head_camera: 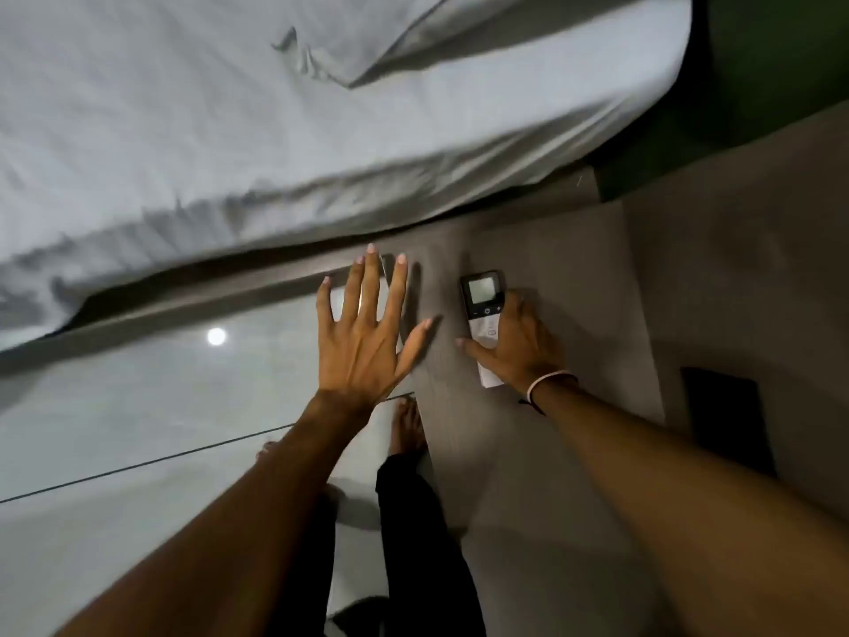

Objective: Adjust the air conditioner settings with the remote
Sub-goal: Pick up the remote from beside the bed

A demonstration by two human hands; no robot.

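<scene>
I see the remote (483,314) lying flat on the grey-brown table (574,278), its long axis running away from me. Its far end is dark, with a small pale screen and a row of little buttons just below; the nearer part is white, with faint markings too blurred to read. My right hand (519,347) lies over the near half of the remote, thumb stretched out along its left side, fingers curled around its right edge; I cannot tell whether they are clamped on it or only resting there. A pale band (549,381) circles that wrist. My left hand (367,333) is left of the remote, clear of it, palm down with all fingers spread wide apart, holding nothing; whether it touches the table's edge I cannot tell. Beyond the remote lies a bed (275,131) in rumpled white sheet. Below the left hand, near the table's left edge, a bare foot (406,429) stands on the glossy floor (138,406).
</scene>
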